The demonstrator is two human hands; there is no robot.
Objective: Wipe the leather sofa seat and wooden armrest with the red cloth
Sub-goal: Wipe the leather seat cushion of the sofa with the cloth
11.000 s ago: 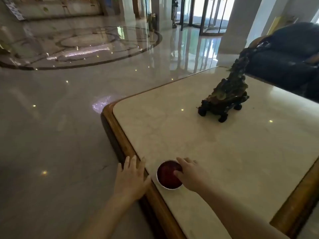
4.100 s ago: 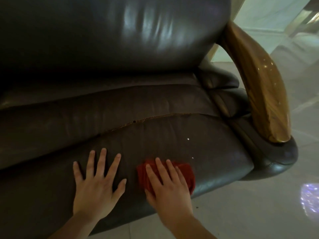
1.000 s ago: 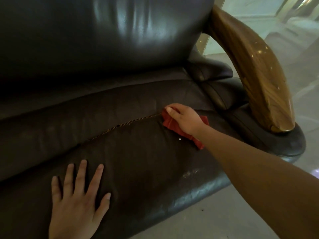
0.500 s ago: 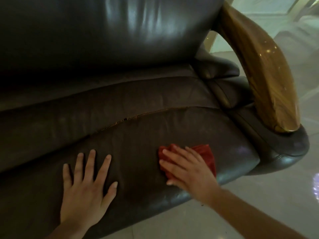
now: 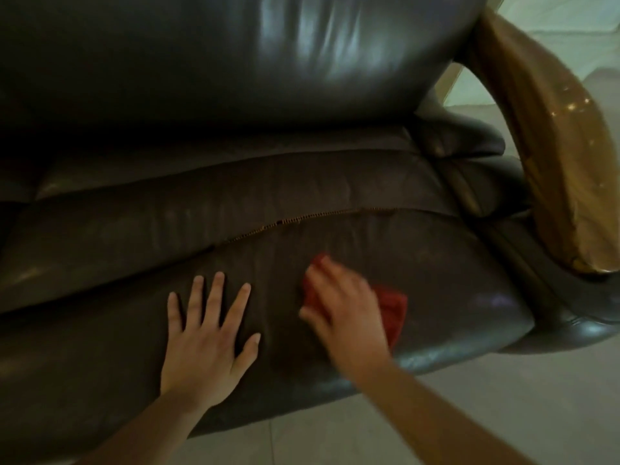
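Observation:
The dark brown leather sofa seat (image 5: 335,236) fills the middle of the view, with a stitched seam across it. My right hand (image 5: 345,310) presses the red cloth (image 5: 392,307) flat on the front part of the seat; the hand is blurred and covers most of the cloth. My left hand (image 5: 208,333) rests flat beside it on the left, fingers spread, holding nothing. The glossy wooden armrest (image 5: 557,135) curves down at the right, apart from both hands.
The shiny leather backrest (image 5: 268,62) rises behind the seat. Pale tiled floor (image 5: 486,407) lies below the seat's front edge and to the right of the armrest.
My right hand has slid the red cloth from the seam near the armrest down to the seat's front, then a little leftward. My left hand has stayed flat on the seat.

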